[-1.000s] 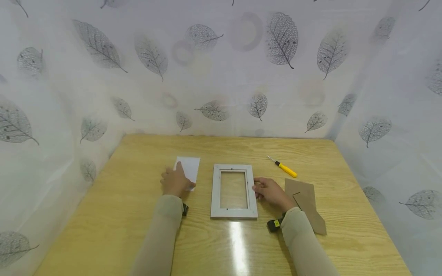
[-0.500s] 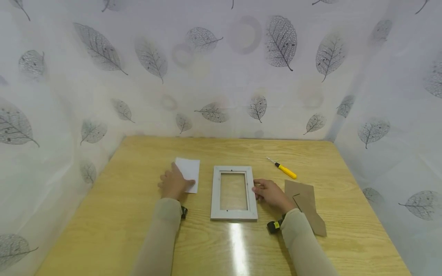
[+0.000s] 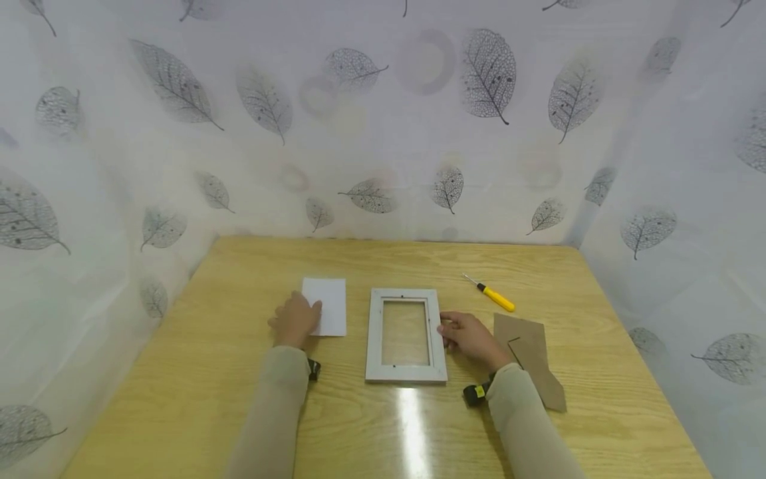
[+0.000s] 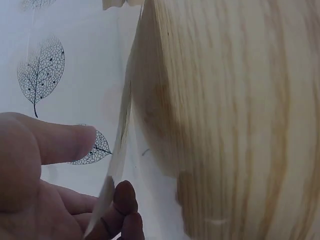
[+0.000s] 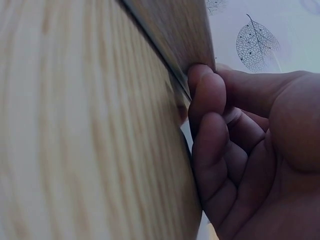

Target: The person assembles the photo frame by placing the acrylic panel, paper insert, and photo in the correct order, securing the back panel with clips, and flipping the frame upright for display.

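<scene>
A pale grey-white picture frame [image 3: 374, 339] lies on the table, its inner ledge and small dark tabs showing. My right hand [image 3: 473, 338] grips its right side bar between thumb and fingers; in the right wrist view the fingertips [image 5: 209, 95] sit at the low edge of the frame [image 5: 175, 30]. Left of the frame lies a white sheet of paper [image 3: 331, 303]. My left hand [image 3: 294, 320] is at its left edge, thumb over the sheet. In the left wrist view the thin sheet edge [image 4: 122, 120] passes between the thumb, held apart from it, and the fingers.
A yellow-handled screwdriver [image 3: 497, 297] lies behind and right of the frame. A brown backing board [image 3: 520, 326] with a fold-out leg lies by my right forearm. A leaf-printed curtain [image 3: 407, 133] borders the wooden table [image 3: 359, 432].
My left hand has drawn back to the left and nearer me, uncovering more of the paper, which now lies straighter and slightly closer. The right hand and picture frame have stayed in place.
</scene>
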`<state>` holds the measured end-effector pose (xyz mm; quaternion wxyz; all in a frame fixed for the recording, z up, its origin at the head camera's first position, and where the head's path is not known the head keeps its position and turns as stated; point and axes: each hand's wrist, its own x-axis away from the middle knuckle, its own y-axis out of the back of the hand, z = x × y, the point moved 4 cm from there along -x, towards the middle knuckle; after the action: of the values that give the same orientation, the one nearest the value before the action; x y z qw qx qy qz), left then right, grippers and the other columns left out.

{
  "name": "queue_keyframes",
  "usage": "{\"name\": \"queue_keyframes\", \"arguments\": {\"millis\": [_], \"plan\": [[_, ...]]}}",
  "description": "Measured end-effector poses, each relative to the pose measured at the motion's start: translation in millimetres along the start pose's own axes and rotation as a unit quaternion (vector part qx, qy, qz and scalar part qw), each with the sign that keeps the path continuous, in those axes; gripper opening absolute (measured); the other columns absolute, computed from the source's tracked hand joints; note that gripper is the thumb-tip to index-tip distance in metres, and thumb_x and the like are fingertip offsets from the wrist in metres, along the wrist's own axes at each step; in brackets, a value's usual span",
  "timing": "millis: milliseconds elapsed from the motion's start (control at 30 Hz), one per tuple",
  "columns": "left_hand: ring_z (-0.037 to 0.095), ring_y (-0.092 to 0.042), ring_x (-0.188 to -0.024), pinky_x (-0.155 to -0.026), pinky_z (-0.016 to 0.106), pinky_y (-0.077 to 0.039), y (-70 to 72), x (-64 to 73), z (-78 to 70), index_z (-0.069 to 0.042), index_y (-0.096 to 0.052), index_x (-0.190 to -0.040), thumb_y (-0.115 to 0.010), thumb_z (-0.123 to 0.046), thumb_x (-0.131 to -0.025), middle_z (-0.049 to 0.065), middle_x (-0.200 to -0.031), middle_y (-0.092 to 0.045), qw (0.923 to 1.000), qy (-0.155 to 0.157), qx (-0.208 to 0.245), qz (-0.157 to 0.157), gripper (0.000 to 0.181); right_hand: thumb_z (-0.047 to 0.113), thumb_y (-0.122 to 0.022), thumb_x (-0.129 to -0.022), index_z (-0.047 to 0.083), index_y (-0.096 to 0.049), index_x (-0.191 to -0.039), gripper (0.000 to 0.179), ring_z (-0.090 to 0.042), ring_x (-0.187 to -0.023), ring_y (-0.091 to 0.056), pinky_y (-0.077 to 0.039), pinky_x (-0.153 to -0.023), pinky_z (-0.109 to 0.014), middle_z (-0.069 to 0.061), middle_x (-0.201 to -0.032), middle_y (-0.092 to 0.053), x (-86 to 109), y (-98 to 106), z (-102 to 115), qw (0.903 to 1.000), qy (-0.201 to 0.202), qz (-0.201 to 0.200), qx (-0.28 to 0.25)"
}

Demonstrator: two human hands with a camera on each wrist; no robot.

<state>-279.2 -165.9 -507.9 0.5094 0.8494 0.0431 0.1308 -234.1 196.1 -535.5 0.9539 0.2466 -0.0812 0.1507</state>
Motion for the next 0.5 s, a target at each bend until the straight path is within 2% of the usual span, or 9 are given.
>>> {"name": "queue_keyframes", "arguments": {"millis": [167, 367, 500], "plan": [[0.046, -0.054, -0.102, -0.087, 0.061, -0.033, 1.2, 0.4, 4.9, 0.008, -0.054, -0.113, -0.042, -0.037, -0.100, 0.028, -0.110, -0.060, 1.0000, -0.004, 0.007, 0.004, 0.048, 0.015, -0.055, -0.101, -0.004, -0.047, -0.139, 0.044, -0.018, -0.071, -0.058, -0.051, -0.065, -0.032, -0.005, -0.081, -0.063, 0.9, -1.0, 1.5, 1.0000, 0.008, -0.002, 0.004], [0.050, -0.051, -0.113, -0.093, 0.069, -0.029, 3.1, -0.2, 7.0, 0.009, -0.053, -0.123, -0.033, -0.032, -0.104, 0.032, -0.123, -0.055, 0.9993, -0.002, 0.025, 0.027, 0.049, 0.015, -0.054, -0.101, -0.004, -0.047, -0.140, 0.043, -0.018, -0.071, -0.058, -0.051, -0.065, -0.031, -0.006, -0.081, -0.064, 0.8, -0.5, 1.4, 1.0000, 0.009, -0.001, 0.000], [0.049, -0.051, -0.114, -0.093, 0.067, -0.032, 4.7, 2.3, 6.7, 0.009, -0.052, -0.124, -0.032, -0.028, -0.104, 0.031, -0.124, -0.055, 0.9989, 0.004, 0.032, 0.035, 0.047, 0.014, -0.054, -0.101, -0.005, -0.046, -0.140, 0.044, -0.018, -0.072, -0.058, -0.052, -0.065, -0.031, -0.006, -0.083, -0.064, 0.8, -0.2, 1.6, 0.9999, 0.013, -0.001, -0.002]]}}
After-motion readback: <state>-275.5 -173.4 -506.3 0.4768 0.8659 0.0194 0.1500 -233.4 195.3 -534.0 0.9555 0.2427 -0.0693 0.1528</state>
